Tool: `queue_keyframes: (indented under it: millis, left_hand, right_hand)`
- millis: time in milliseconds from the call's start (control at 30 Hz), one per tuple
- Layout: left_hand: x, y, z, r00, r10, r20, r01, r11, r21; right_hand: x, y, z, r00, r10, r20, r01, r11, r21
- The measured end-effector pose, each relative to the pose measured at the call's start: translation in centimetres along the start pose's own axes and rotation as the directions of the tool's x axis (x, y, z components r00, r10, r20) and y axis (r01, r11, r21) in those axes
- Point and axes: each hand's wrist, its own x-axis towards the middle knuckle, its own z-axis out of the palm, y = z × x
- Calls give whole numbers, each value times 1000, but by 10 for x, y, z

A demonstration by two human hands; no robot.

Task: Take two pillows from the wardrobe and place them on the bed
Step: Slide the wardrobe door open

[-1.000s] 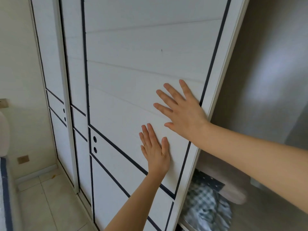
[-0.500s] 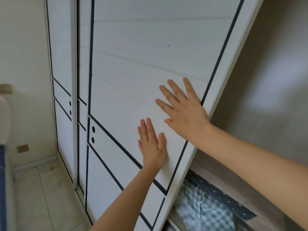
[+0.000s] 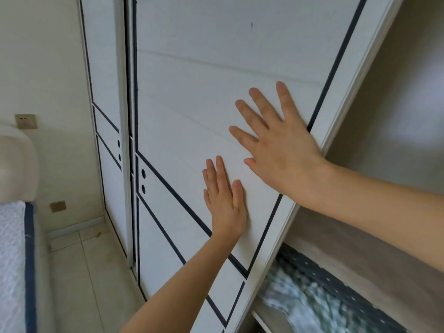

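Note:
A white sliding wardrobe door (image 3: pixel 192 92) with dark trim lines fills the middle of the view. My left hand (image 3: pixel 224 200) lies flat on it with fingers together, holding nothing. My right hand (image 3: pixel 278 143) presses flat on the door higher up, near its right edge, fingers spread. To the right of the door the wardrobe interior (image 3: pixel 396 116) is open. On a shelf at the lower right lies green-and-white checked bedding (image 3: pixel 312 306) beside a dark blue dotted fabric (image 3: pixel 336 272). The bed's white mattress (image 3: pixel 12 260) with a blue edge shows at the far left.
A second wardrobe door (image 3: pixel 105 116) stands further left behind the first. A padded headboard (image 3: pixel 16 164) and two wall sockets (image 3: pixel 25 121) are at the left. Pale floor tiles (image 3: pixel 84 284) run between the bed and the wardrobe.
The door has slid left under both hands, overlapping the far door more. The opening at the right has widened, showing more of the shelf and bedding.

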Motion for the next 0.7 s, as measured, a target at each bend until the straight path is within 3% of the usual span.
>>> queue_keyframes:
  millis: [700]
  left_hand:
    - [99,-63,-43,999,32,30,-31,999,-15]
  right_hand:
    - [115,-39,6,1000,-25,-3,25,1000,8]
